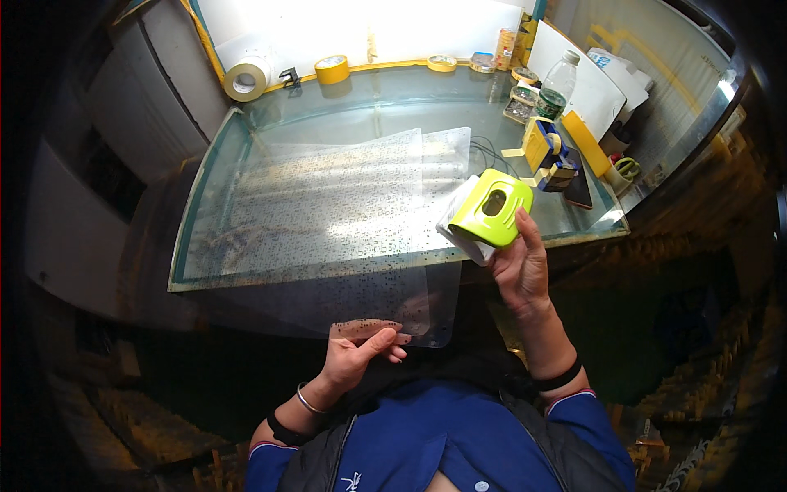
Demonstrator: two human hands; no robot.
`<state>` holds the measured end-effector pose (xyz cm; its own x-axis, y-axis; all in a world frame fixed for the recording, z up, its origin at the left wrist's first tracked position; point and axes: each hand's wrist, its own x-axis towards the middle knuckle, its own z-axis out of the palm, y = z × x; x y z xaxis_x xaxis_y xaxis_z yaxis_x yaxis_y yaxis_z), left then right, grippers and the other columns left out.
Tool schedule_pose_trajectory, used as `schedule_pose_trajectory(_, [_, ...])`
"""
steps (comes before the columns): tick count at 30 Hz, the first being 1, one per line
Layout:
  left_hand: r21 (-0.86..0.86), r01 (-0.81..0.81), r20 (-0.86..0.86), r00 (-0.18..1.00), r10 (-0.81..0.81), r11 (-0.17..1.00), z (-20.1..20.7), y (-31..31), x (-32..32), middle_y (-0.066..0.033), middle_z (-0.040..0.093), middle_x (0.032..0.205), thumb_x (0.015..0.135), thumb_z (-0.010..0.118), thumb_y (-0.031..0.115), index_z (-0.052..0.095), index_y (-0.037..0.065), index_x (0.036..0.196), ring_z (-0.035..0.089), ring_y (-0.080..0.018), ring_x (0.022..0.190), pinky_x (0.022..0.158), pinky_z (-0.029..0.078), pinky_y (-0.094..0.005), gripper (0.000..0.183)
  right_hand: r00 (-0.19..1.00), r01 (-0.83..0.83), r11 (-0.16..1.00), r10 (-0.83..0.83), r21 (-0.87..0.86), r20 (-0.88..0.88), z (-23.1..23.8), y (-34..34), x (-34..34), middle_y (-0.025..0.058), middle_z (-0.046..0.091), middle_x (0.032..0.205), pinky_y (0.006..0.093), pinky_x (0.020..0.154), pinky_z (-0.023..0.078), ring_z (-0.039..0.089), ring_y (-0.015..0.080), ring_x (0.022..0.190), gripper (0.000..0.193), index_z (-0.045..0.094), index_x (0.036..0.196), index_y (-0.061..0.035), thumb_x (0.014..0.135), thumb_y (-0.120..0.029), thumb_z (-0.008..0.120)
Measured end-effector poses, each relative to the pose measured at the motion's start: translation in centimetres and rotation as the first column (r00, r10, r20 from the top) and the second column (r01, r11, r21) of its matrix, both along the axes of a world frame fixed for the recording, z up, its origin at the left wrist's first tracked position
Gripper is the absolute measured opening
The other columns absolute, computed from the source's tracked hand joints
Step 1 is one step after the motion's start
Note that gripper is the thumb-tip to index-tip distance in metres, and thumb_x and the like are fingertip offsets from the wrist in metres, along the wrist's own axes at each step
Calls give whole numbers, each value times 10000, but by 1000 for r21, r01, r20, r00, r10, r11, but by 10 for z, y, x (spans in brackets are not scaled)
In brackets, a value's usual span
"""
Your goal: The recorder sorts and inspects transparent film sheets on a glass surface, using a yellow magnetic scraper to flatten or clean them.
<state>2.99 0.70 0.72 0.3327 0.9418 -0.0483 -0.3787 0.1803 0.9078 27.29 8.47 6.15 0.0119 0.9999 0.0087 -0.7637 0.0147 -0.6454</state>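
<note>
Dotted transparent sheets (328,189), fanned: on the desk (393,97), near ends overhanging its front edge. Left hand (351,357): before the desk, fingers pinching the sheets' near edge. Lime-green hole punch (475,222): above the desk's front edge, clasped in the fingers of the right hand (522,275). Hazards: overhanging layers may slide apart should the left pinch loosen; the punch, held one-handed, could drop and scuff them.
</note>
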Motion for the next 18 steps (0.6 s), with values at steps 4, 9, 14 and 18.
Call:
schedule_pose_trajectory(4, [14, 9, 0, 1000, -9, 1000, -1, 0, 1, -216, 633, 838, 853, 539, 38, 600, -58, 953, 640, -236, 669, 570, 539, -301, 151, 999, -19, 1000, 20, -12, 43, -5, 1, 3, 94, 516, 1161, 346, 825, 498, 543, 212, 1041, 486, 374, 1236, -62, 856, -326, 524])
schedule_pose_trajectory(9, [-26, 9, -15, 1000, -10, 1000, 0, -1, 0, -214, 633, 834, 849, 547, 40, 599, -58, 950, 636, -233, 646, 559, 539, -304, 151, 1000, -20, 1000, 20, -17, -14, 1, 0, -4, 111, 546, 1103, 338, 821, 502, 569, 206, 991, 451, 401, 1194, -21, 856, -289, 531])
schedule_pose_trajectory(14, [-54, 18, -24, 1000, -19, 998, 2, -1, -2, -211, 634, 832, 844, 551, 35, 596, -65, 945, 633, -228, 632, 555, 538, -304, 149, 1000, -12, 999, 12, -40, 12, -9, 1, 0, 112, 571, 1057, 320, 792, 508, 592, 195, 938, 404, 425, 1159, -11, 852, -248, 536])
schedule_pose_trajectory(18, [-63, 25, -31, 999, -27, 998, 1, -5, -4, -205, 635, 823, 841, 550, 27, 595, -74, 930, 633, -225, 635, 560, 540, -305, 142, 990, 45, 998, -37, -54, 133, -19, 0, 6, 106, 575, 1053, 321, 772, 508, 598, 191, 917, 398, 433, 1151, -20, 847, -255, 539])
